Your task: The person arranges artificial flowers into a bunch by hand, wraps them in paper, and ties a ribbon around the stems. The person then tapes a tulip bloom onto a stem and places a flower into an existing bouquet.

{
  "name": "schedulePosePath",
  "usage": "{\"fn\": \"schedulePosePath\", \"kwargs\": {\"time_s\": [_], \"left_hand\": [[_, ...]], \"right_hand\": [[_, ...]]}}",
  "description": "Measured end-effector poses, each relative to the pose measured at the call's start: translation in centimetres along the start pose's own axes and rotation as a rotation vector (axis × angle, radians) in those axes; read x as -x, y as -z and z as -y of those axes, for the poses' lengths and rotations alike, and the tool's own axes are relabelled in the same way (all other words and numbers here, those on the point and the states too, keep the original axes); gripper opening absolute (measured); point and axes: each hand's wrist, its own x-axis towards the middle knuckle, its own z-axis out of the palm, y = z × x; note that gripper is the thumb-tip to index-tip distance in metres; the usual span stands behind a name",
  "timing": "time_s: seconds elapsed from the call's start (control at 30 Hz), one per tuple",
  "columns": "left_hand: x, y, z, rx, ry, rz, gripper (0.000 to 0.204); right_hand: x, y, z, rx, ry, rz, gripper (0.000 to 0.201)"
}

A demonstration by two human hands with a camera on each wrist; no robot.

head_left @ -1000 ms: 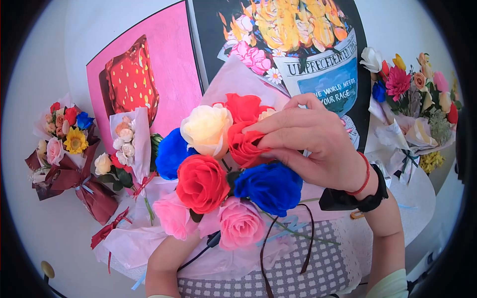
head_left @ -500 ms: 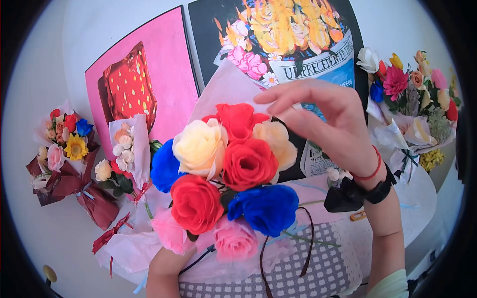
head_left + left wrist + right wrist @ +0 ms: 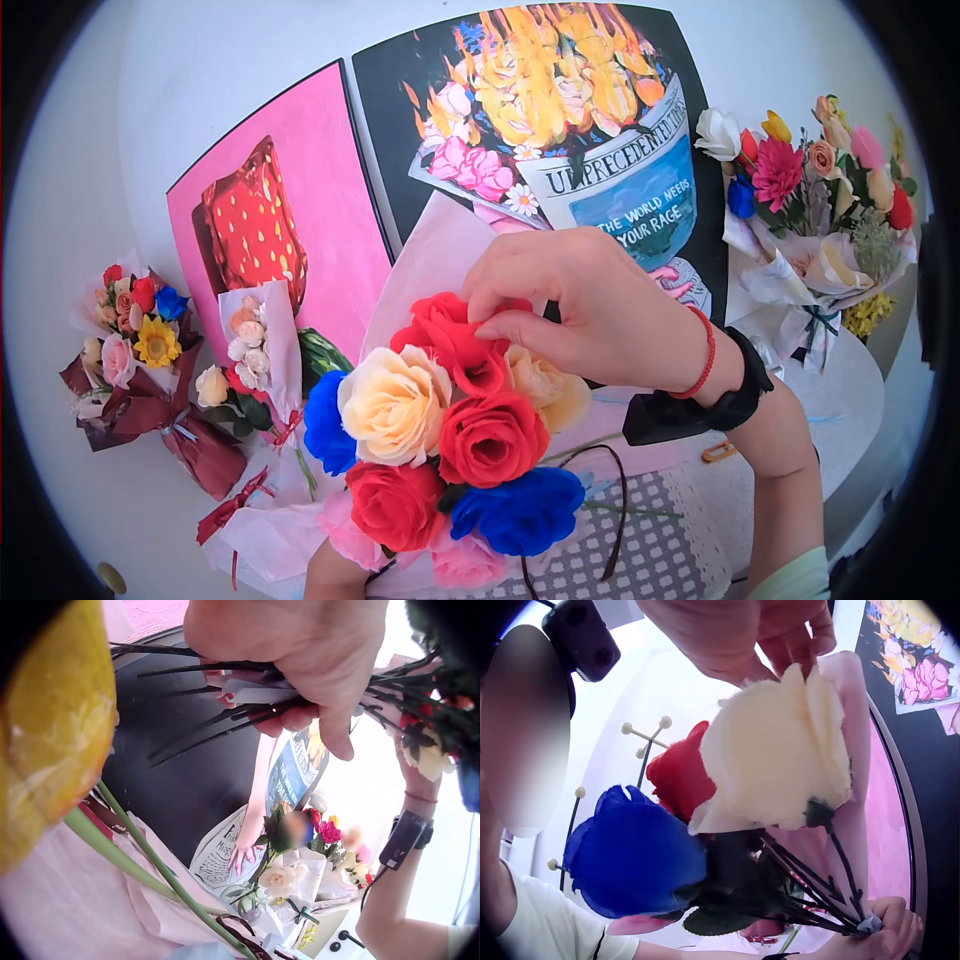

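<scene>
My left hand (image 3: 292,645) grips the dark stems (image 3: 217,712) of a rose bunch, with a white tie (image 3: 870,924) beside its fingers. In the head view the flower heads hide that hand. The bunch has red, cream, blue and pink roses. At its back, my right hand (image 3: 565,305) pinches the petals of a red rose (image 3: 445,335) between thumb and fingers. Below that hand are a cream rose (image 3: 545,388) and another red rose (image 3: 494,438). A blue rose (image 3: 518,512) is at the front right; a second cream rose (image 3: 397,405) sits left.
Wrapped bouquets stand at left (image 3: 185,430) and right (image 3: 830,260). A small pink-wrapped bunch (image 3: 262,350) lies nearer. Two paintings, one pink (image 3: 330,170) and one black (image 3: 385,85), lean on the wall. Brown ribbon (image 3: 622,510) and pink wrapping paper lie on the patterned cloth (image 3: 665,560).
My right hand let go of the front red rose, lifted with fingers apart, then came down onto the back red rose. The bunch sits lower in the head view; my left hand keeps its hold.
</scene>
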Motion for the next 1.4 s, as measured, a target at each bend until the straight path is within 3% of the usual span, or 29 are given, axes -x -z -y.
{"fn": "schedulePosePath", "kwargs": {"time_s": [0.2, 0.27, 0.3, 0.37, 0.5, 0.6, 0.63, 0.7, 0.83, 0.87, 1.0, 1.2, 1.27, 1.4], "left_hand": [[0.5, 0.7, -1.0, -0.012, -0.019, -0.046, 0.05], [0.5, 0.8, -1.3, -0.011, -0.03, -0.062, 0.05], [0.6, 0.9, -1.4, -0.01, -0.036, -0.071, 0.05], [0.7, 1.1, -1.6, -0.009, -0.046, -0.09, 0.05], [0.7, 1.3, -2.2, -0.009, -0.067, -0.122, 0.051], [0.6, 1.3, -2.6, -0.01, -0.08, -0.136, 0.051], [0.5, 1.3, -2.7, -0.012, -0.084, -0.14, 0.051], [0.4, 1.5, -3.0, -0.016, -0.095, -0.153, 0.052], [0.8, 1.9, -3.6, -0.025, -0.103, -0.187, 0.052], [0.7, 2.0, -3.8, -0.025, -0.107, -0.194, 0.052], [0.4, 2.2, -4.5, -0.021, -0.134, -0.218, 0.053], [0.2, 1.5, -5.0, 0.015, -0.165, -0.258, 0.054], [-0.2, 0.9, -4.9, 0.038, -0.177, -0.267, 0.054], [-1.4, -0.5, -5.6, 0.069, -0.205, -0.274, 0.054]], "right_hand": [[0.3, -0.4, -0.9, -0.077, 0.029, 0.011, 0.008], [0.8, -0.2, -0.5, -0.079, -0.013, -0.248, 0.007], [1.3, -0.3, -0.5, -0.081, -0.011, -0.245, 0.007], [2.8, -0.5, -0.9, -0.126, -0.139, -0.428, 0.01], [6.5, -3.3, -2.7, -0.341, -0.352, -0.245, 0.028], [8.5, -7.1, -3.9, -0.226, -0.184, -0.026, 0.045], [8.9, -7.7, -3.6, -0.229, -0.184, -0.027, 0.045], [8.6, -8.6, -2.5, -0.255, -0.121, 0.185, 0.05], [9.5, -10.1, -2.6, -0.312, -0.116, 0.183, 0.047], [14.7, -10.3, -2.0, -0.292, -0.118, 0.181, 0.047], [11.5, -10.6, -4.0, -0.202, -0.12, 0.171, 0.046], [20.3, -6.9, -7.1, -0.051, -0.139, 0.174, 0.045], [15.8, -7.0, -8.1, 0.011, -0.149, 0.176, 0.045], [17.3, -6.4, -9.1, 0.129, -0.163, 0.163, 0.044]]}}
